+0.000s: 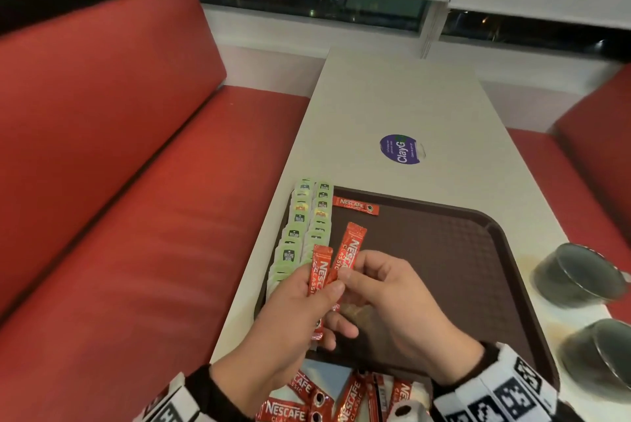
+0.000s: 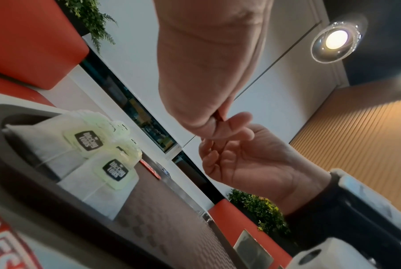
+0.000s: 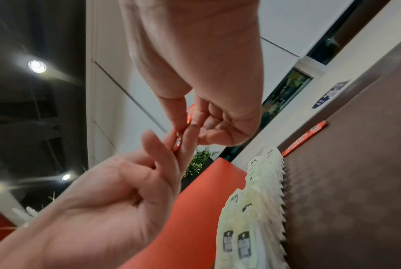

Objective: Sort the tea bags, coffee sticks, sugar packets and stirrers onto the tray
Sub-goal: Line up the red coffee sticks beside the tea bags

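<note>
Both hands hold red coffee sticks above the near left part of the brown tray.

The white desk [image 1: 392, 104] stands between red benches [image 1: 136, 182] and carries the brown tray [image 1: 444, 251]. Two steel cups [image 1: 577, 276] stand on the desk just right of the tray. Tea bags [image 1: 300, 233] lie in two overlapping rows along the tray's left edge. One coffee stick [image 1: 355, 205] lies flat at the tray's far left, beside the tea bags. Loose coffee sticks [image 1: 321, 401] lie on the desk at the tray's near edge. Left hand [image 1: 290, 326]: grip closed, fingers and thumb pinching one stick [image 1: 320, 271]. Right hand [image 1: 396, 305]: grip closed, thumb and fingertips pinching a second stick [image 1: 350, 247], touching the first.
</note>
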`<state>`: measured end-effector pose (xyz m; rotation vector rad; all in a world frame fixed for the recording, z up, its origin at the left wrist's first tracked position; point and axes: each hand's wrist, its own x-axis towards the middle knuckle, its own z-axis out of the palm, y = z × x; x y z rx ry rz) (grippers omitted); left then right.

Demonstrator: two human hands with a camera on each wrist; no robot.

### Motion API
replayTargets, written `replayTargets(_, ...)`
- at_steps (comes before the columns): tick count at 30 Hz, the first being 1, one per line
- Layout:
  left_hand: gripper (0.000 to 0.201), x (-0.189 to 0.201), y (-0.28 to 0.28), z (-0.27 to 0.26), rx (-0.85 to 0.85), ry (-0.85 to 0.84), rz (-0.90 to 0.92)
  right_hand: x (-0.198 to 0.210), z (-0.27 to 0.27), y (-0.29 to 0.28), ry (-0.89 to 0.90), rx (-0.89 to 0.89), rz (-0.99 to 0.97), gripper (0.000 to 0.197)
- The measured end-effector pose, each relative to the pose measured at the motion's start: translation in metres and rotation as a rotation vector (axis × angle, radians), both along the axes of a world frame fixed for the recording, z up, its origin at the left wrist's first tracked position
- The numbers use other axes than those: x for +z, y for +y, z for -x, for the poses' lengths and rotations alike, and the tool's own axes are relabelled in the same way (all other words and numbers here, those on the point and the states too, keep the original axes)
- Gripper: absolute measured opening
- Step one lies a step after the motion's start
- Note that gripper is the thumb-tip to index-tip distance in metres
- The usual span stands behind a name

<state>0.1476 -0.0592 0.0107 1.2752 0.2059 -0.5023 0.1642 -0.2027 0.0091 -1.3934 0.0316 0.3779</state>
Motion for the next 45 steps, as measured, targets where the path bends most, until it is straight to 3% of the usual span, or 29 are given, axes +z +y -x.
replayTargets(5,0.017,-0.007,0.002,0.0,0.005,0.023,-0.028,0.003,-0.007,0.004,0.07,-0.058,-0.064,0.012)
replayTargets(7,0.019,-0.008,0.005,0.001,0.034,0.044,-0.032,0.002,-0.018,-0.001,0.055,-0.036,0.011,0.011)
replayTargets(10,0.023,-0.011,0.013,0.001,0.075,0.073,-0.039,-0.006,-0.043,-0.017,0.015,0.02,0.326,0.014)
replayTargets(14,0.024,-0.012,0.022,0.002,0.116,0.089,-0.023,-0.013,-0.091,-0.037,-0.145,0.031,0.887,0.013)
replayTargets(18,0.024,-0.014,0.025,0.004,0.132,0.102,-0.011,-0.031,-0.138,-0.047,-0.152,0.057,1.125,0.006)
replayTargets(24,0.023,-0.017,0.028,0.006,0.131,0.099,-0.017,-0.051,-0.172,-0.036,-0.176,0.092,1.266,0.006)
replayTargets(35,0.023,-0.021,0.029,0.003,0.151,0.105,-0.001,-0.061,-0.18,-0.029,-0.229,0.096,1.444,0.02)
replayTargets(41,0.022,-0.02,0.029,0.001,0.155,0.103,0.011,-0.065,-0.179,-0.03,-0.411,0.09,1.53,0.024)
replayTargets(45,0.021,-0.021,0.029,0.001,0.155,0.102,0.012,-0.065,-0.177,-0.033,-0.468,0.209,1.663,0.029)
